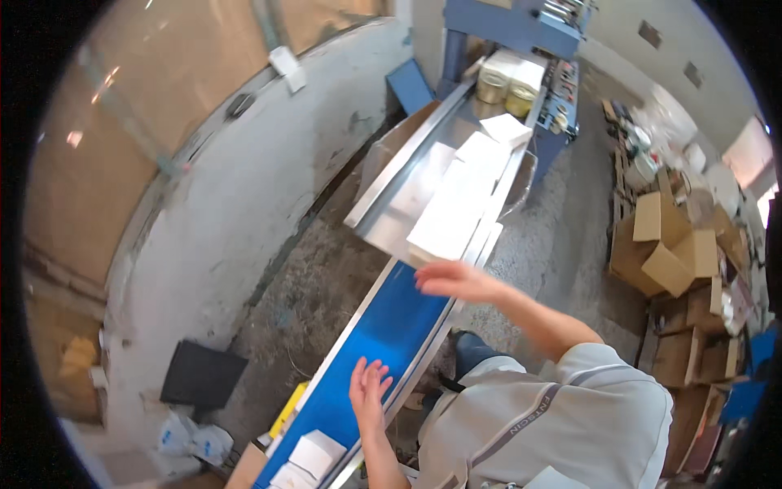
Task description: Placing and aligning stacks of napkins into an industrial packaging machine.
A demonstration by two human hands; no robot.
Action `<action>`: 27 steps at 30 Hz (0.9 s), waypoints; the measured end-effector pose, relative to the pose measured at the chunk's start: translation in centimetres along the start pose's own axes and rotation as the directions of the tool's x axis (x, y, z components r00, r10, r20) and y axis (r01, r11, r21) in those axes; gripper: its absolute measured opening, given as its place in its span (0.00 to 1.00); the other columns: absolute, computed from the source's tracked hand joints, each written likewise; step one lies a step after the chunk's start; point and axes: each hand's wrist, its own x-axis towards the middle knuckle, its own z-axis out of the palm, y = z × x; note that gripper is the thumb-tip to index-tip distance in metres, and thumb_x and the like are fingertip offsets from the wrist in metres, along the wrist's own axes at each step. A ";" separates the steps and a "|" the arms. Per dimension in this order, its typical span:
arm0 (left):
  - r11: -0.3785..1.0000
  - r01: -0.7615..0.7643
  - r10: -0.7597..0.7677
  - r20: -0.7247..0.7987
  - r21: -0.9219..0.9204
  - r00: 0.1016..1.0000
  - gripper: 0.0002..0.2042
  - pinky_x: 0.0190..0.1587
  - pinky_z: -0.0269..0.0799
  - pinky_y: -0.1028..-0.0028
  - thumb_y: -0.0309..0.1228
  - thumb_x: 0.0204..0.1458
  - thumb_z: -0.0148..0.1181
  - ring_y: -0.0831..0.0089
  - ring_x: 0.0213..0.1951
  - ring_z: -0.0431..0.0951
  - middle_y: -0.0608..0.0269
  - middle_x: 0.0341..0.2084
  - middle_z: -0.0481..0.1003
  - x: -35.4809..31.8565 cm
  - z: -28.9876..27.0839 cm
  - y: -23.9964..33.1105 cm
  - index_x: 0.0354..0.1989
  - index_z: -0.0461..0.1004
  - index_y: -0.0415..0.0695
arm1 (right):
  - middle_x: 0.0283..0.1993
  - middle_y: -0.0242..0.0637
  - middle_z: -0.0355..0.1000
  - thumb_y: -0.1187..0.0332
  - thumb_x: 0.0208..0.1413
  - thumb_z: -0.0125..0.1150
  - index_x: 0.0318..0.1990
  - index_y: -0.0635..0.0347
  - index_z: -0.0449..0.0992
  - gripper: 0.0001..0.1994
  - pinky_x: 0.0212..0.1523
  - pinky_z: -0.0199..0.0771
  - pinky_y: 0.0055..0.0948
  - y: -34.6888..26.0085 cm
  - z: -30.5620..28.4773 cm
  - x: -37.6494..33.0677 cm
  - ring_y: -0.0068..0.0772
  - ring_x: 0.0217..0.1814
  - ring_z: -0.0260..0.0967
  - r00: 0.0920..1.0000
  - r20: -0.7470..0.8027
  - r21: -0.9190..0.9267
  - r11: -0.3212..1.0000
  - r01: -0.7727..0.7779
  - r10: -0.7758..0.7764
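Observation:
A blue conveyor belt (391, 326) runs from the lower left up to a slanted metal chute (391, 196). On the chute lies a row of flat white boxes (456, 204). My right hand (452, 279) hovers at the near end of that row, fingers spread and slightly blurred, holding nothing. My left hand (368, 391) is lower down over the blue belt, palm down with its fingers apart and empty. Two more white boxes (314, 452) lie on the belt below my left hand.
A blue machine (505, 24) stands at the far end of the chute, with round tins (505, 94) beside it. Brown cardboard cartons (664, 244) pile up at the right. On the concrete floor to the left lie a black mat (199, 375) and plastic bags (195, 440).

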 end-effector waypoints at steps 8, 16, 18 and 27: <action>0.987 0.157 -0.158 0.053 0.015 0.986 0.38 0.57 0.69 0.54 0.50 0.61 0.53 0.53 0.62 0.65 0.43 0.62 0.59 11.2 14.9 -2.0 0.71 0.46 0.39 | 0.50 0.43 0.77 0.58 0.58 0.62 0.53 0.69 0.75 0.23 0.52 0.74 0.29 4.5 -37.2 4.3 0.32 0.49 0.75 0.677 -0.719 -0.228 0.974 -0.015 -0.157; 0.974 0.224 -0.223 0.080 -0.009 0.972 0.34 0.62 0.60 0.56 0.54 0.63 0.46 0.60 0.63 0.62 0.55 0.64 0.60 14.0 23.2 -1.9 0.69 0.53 0.43 | 0.57 0.53 0.71 0.40 0.60 0.51 0.60 0.66 0.69 0.36 0.59 0.66 0.35 9.1 -53.7 16.0 0.46 0.57 0.70 0.888 -0.325 -0.623 0.633 -0.460 0.325; 0.973 0.225 -0.224 0.032 -0.050 0.974 0.31 0.62 0.61 0.56 0.51 0.63 0.48 0.59 0.64 0.61 0.55 0.63 0.60 14.3 23.3 -2.3 0.67 0.54 0.42 | 0.56 0.51 0.72 0.39 0.60 0.51 0.60 0.65 0.70 0.36 0.58 0.67 0.34 9.9 -53.2 16.9 0.44 0.57 0.70 0.906 -0.330 -0.559 0.719 -0.413 0.264; 0.976 0.211 -0.212 -0.018 -0.060 0.977 0.29 0.63 0.60 0.57 0.48 0.65 0.45 0.60 0.65 0.61 0.55 0.64 0.60 14.4 25.3 -1.9 0.67 0.54 0.40 | 0.47 0.40 0.77 0.42 0.60 0.54 0.58 0.69 0.71 0.34 0.50 0.70 0.28 11.1 -53.4 18.7 0.29 0.47 0.73 0.850 -0.235 -0.461 0.716 -0.525 0.472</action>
